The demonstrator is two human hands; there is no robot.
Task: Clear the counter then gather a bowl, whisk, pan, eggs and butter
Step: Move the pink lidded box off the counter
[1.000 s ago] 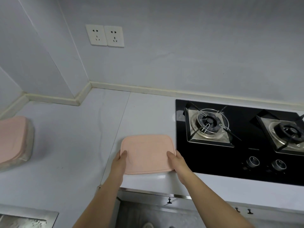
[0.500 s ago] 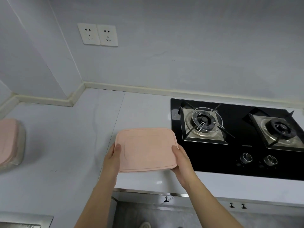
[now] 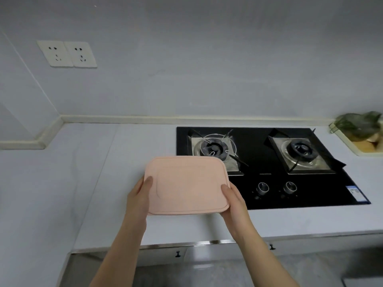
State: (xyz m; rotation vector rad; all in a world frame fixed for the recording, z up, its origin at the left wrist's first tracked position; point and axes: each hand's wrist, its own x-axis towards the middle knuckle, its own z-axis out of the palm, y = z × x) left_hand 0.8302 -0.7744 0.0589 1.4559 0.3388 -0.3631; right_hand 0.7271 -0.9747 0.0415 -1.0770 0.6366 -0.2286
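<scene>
A flat pink lidded container (image 3: pixel 186 184) is held above the white counter (image 3: pixel 62 183), partly over the left edge of the black gas hob (image 3: pixel 259 160). My left hand (image 3: pixel 138 195) grips its left side with the thumb on top. My right hand (image 3: pixel 233 198) grips its right front corner, thumb on the lid. Whatever lies under the pink lid is hidden. No bowl, whisk, pan, eggs or butter are in view.
The hob has two burners and two knobs (image 3: pixel 275 187). At the far right a cutting board (image 3: pixel 364 141) carries leafy greens and other food. Two wall sockets (image 3: pixel 67 53) sit at the upper left. The counter's front edge with drawer pulls runs below my arms.
Both hands have lifted the pink container off the counter and carried it up and right toward the hob. The view has swung right, so the second pink container at the left is out of sight.
</scene>
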